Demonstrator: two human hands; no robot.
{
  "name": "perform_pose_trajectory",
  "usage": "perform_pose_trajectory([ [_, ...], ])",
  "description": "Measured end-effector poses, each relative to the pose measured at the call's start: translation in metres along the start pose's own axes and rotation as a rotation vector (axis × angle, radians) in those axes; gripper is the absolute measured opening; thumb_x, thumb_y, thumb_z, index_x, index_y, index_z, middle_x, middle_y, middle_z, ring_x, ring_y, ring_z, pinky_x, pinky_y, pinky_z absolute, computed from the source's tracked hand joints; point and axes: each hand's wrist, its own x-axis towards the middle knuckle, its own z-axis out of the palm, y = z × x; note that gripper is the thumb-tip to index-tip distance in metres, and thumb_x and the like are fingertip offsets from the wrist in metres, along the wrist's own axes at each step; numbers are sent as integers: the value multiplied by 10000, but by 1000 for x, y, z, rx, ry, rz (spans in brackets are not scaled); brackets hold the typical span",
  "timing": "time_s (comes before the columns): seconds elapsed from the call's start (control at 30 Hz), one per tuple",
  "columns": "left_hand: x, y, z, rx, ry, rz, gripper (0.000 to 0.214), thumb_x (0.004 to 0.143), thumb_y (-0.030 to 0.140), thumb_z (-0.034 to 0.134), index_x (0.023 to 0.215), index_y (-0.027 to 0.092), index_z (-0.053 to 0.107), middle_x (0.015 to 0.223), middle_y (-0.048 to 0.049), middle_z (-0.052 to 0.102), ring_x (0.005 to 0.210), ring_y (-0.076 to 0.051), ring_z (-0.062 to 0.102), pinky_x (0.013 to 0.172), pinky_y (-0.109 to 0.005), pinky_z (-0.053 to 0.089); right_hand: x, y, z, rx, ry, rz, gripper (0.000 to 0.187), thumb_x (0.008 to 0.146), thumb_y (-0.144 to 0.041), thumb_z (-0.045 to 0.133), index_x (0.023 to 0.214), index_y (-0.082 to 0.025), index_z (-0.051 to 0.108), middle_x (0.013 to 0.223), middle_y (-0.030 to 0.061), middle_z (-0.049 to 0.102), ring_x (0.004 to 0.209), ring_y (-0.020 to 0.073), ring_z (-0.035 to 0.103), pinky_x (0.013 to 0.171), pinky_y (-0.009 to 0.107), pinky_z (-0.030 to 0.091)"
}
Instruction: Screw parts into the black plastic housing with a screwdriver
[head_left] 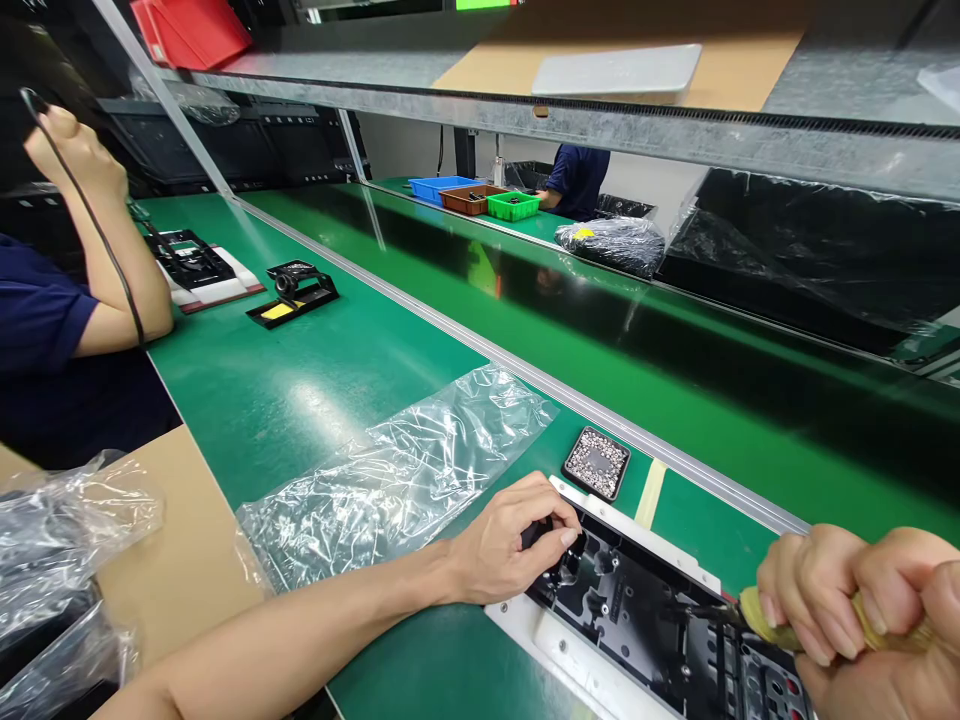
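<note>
The left hand (517, 545) pinched the black panel's (645, 610) near-left end, while the right hand (855, 600), clenched around a yellow-handled screwdriver (757, 615), pointed its tip leftward along the panel.

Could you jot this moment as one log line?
left hand: pressing black part | right hand: gripping yellow-handled tool | screw tray: beside part

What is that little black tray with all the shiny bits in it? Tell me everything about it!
The little black tray is square with rounded corners and a low rim. It looks like dark plastic and holds many tiny silvery pieces, too small to identify, heaped round a barer middle. It lies flat on the green table, beside the far edge of the white-framed black panel. Neither hand touches it.
</note>
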Motion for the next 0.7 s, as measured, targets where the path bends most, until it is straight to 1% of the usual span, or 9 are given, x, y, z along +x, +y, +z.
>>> perform_pose_trajectory([
  [0.1,0,0,0,-4,0,-5,108,987,212,553,978,177,655,889,-37,656,877,-154,552,868,-324,461,2,3,0,3,-7,21,377,987,-438,408,669,-235,408,523,12,310,421,217,308,406,412,278],
  [0.23,0,0,-1,-13,-2,-15,122,988,225,551,972,175,661,890,-47,658,882,-164,552,867,-332,462,1,0,6,-18,31,16,394,997,-423,420,655,-229,406,551,25,345,457,218,339,445,426,330],
  [0.3,0,1,-1,-18,-3,-17,128,988,231,549,968,176,663,886,-50,657,880,-169,549,876,-340,462,-2,-3,8,-28,43,1,399,988,-440,429,650,-230,409,558,32,347,469,223,341,444,424,319],
  [0.47,0,1,-1,-18,0,-20,131,985,228,548,955,177,665,872,-46,650,866,-167,546,886,-348,458,-3,-6,13,-43,44,22,394,970,-445,464,644,-229,412,568,49,368,487,230,346,419,411,295],
  [0.7,1,1,0,-20,2,-24,126,986,223,553,964,169,665,871,-44,647,866,-161,543,869,-338,452,0,-11,19,-51,28,-9,389,956,-433,495,636,-226,416,539,38,358,470,217,347,390,376,286],
])
